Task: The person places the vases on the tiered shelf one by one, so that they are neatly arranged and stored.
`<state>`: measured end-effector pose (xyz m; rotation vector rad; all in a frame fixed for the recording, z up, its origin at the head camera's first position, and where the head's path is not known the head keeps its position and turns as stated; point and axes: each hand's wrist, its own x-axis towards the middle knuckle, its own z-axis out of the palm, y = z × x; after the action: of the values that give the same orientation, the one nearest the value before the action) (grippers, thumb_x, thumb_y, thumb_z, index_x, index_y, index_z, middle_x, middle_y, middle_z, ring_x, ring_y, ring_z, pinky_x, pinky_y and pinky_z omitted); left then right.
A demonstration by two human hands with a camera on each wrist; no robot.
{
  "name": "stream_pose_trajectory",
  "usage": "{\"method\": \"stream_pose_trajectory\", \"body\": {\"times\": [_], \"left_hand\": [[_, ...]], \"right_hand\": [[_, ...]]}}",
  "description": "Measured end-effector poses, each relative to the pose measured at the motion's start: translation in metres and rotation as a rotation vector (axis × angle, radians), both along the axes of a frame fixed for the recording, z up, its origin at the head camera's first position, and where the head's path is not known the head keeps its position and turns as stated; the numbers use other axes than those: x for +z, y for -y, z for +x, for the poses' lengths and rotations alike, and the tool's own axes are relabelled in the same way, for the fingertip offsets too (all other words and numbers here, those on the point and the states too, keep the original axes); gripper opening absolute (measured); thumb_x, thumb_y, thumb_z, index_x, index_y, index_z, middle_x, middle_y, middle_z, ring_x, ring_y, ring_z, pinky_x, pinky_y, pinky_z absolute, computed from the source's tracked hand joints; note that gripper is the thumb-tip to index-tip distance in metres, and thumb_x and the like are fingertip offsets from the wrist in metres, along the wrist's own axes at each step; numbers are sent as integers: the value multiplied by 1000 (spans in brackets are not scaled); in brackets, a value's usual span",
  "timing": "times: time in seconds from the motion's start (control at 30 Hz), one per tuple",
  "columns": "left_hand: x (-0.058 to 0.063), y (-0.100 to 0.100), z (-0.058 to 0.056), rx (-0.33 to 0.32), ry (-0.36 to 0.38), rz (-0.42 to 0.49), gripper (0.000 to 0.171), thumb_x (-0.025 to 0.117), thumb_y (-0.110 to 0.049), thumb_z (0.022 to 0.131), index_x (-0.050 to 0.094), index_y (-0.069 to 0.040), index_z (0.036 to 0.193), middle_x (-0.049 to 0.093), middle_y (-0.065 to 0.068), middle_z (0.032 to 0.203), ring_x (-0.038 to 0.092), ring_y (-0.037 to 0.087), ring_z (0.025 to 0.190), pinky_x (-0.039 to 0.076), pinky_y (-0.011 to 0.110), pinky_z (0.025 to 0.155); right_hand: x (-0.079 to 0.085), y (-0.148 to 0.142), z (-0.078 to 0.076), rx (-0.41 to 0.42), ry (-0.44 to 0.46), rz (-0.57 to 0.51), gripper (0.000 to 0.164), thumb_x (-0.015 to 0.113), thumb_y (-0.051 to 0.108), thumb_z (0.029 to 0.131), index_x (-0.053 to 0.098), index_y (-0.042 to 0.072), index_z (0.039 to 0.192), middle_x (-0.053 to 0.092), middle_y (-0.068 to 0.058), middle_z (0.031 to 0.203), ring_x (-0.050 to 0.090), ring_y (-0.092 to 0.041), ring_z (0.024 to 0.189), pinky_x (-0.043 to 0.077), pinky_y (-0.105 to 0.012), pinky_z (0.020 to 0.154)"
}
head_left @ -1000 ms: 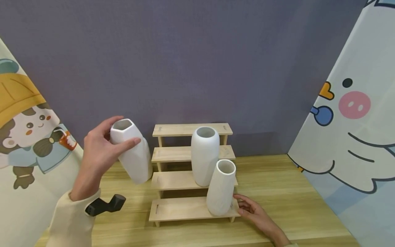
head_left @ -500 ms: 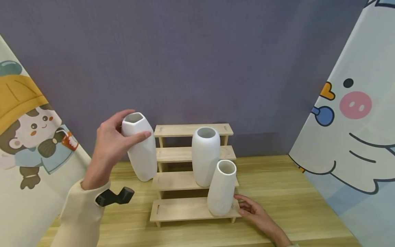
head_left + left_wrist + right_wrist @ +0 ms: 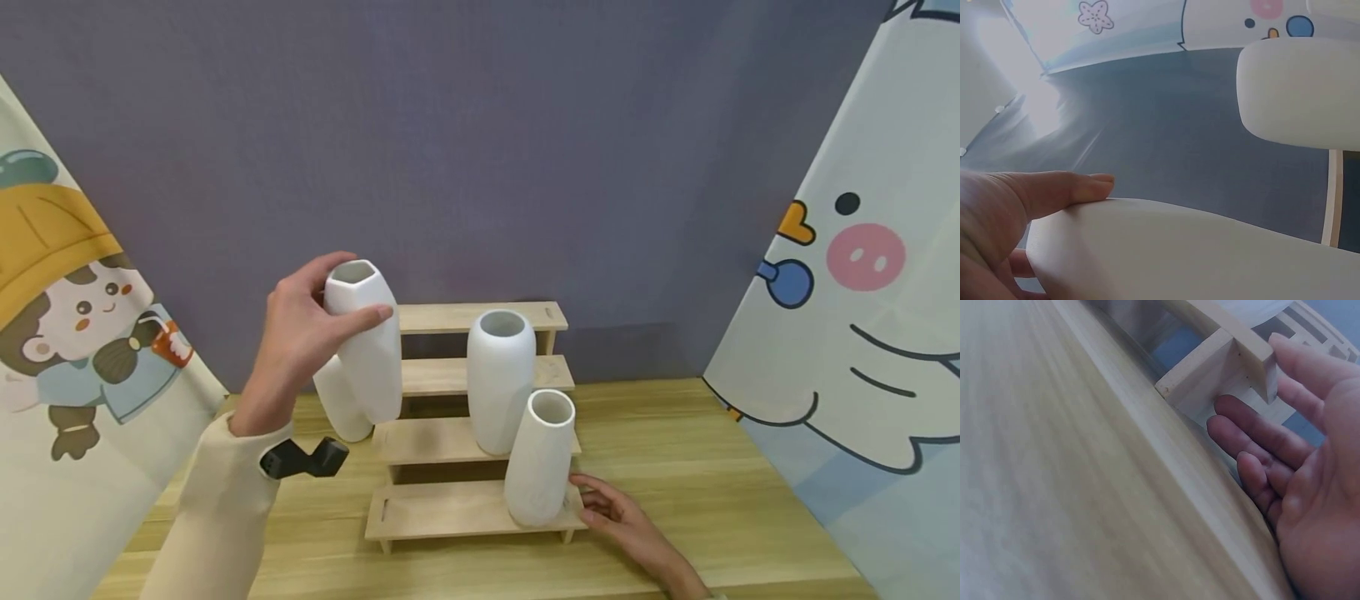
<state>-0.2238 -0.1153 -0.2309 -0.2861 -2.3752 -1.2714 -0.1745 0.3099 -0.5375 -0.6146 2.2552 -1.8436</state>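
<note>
My left hand [image 3: 303, 321] grips a white vase [image 3: 372, 358] with an angular mouth near its rim, thumb in front. It hangs slightly tilted over the left end of the wooden step stand [image 3: 435, 510]. In the left wrist view the thumb lies along the vase [image 3: 1166, 250]. My right hand [image 3: 626, 525] rests at the right end of the lowest step, fingertips right at the board's end [image 3: 1263, 372], fingers loosely bent. A rounded white vase [image 3: 498, 383] stands on the second step from the bottom, right part. A tapered white vase [image 3: 536, 467] stands on the lowest step.
Another white vase [image 3: 343, 404] stands on the wood-grain table [image 3: 675, 467] left of the stand, partly hidden behind the held one. A grey backdrop [image 3: 480, 150] rises behind the stand. Cartoon-printed panels [image 3: 855, 333] flank both sides.
My left hand has carried the vase up and to the right, from left of the stand to over its left end, uncovering the vase behind. My right hand has stayed put.
</note>
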Motion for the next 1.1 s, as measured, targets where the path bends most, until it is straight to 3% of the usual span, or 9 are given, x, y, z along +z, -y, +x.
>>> {"method": "stream_pose_trajectory", "body": {"times": [0.33,1.1], "left_hand": [[5,-16,-13,-39,-11,6,63,85,-28,78,60,-16,135,70,10,117,67,27,96,52,30,75],[1,-46,-46,-109,5,32,67,85,-23,77,58,-12,137,69,12,121,67,28,101,55,37,79]], "right_hand": [[2,0,1,-3,0,-5,48,47,7,104,35,-7,149,60,20,128,61,1,113,52,-21,92],[-1,-1,-1,5,15,-8,49,46,7,105,34,-7,150,60,20,129,60,2,114,52,-21,92]]}}
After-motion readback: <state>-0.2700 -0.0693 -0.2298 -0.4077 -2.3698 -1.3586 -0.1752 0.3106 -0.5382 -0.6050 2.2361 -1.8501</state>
